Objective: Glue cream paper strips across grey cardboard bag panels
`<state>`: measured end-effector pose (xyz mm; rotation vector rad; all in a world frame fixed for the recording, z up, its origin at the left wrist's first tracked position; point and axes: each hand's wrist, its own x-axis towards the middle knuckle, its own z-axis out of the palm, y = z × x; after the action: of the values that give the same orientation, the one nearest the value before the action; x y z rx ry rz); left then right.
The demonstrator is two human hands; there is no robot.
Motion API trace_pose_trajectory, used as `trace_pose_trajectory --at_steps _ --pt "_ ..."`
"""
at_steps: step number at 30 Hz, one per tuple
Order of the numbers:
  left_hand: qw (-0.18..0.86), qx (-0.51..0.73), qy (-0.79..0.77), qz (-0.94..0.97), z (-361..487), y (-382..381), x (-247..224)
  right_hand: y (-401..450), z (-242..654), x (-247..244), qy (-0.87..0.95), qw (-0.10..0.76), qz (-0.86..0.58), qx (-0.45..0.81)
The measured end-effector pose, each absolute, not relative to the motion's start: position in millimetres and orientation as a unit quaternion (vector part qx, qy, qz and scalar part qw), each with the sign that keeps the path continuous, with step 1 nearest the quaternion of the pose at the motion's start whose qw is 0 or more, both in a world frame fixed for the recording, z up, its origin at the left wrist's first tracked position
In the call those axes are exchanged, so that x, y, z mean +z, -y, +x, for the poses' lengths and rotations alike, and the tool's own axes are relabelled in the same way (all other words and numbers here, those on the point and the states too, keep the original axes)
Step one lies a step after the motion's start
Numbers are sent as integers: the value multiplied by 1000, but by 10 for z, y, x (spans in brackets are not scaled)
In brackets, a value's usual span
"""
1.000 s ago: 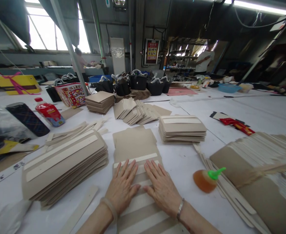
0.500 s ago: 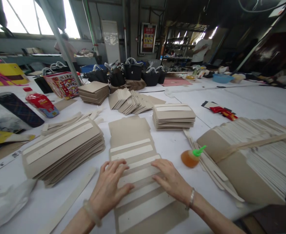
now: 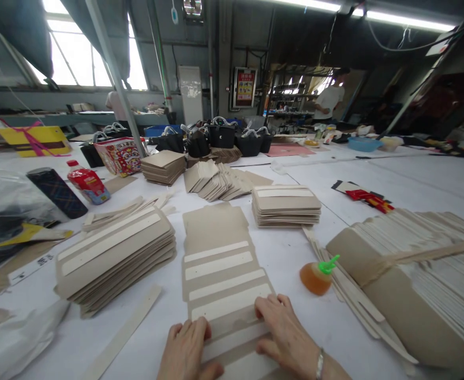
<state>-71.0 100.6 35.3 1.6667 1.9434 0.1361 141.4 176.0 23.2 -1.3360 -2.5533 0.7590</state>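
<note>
White tabletop (image 3: 281, 258) flanks the overlapping boards (image 3: 224, 272); half-curled fingers (image 3: 270, 306) touch both side edges, grip unclear.

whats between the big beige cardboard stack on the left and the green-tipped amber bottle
In the head view, a row of overlapping beige cardboard panels with whitish strips lies between them.

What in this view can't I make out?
Head view:
- Bare left hand: wrist cut off by the bottom edge.
- Overlapping beige cardboard panels: near end cut off by the same edge.
- Banded beige cardboard stack: right end beyond the right edge.
- Red wall poster: lettering too small.
</note>
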Motion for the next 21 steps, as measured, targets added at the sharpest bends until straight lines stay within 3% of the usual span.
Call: trace_pose_trajectory --at_steps 5,13,21 --pt "349 110 -711 600 -941 -1155 369 -1926 1346 392 823 62 -467 319" --pt "257 102 -711 646 -1083 -1725 386 -2630 981 317 848 41 -465 252" --pt "220 80 -732 639 -1007 -1727 385 -2540 964 309 851 61 -474 217"
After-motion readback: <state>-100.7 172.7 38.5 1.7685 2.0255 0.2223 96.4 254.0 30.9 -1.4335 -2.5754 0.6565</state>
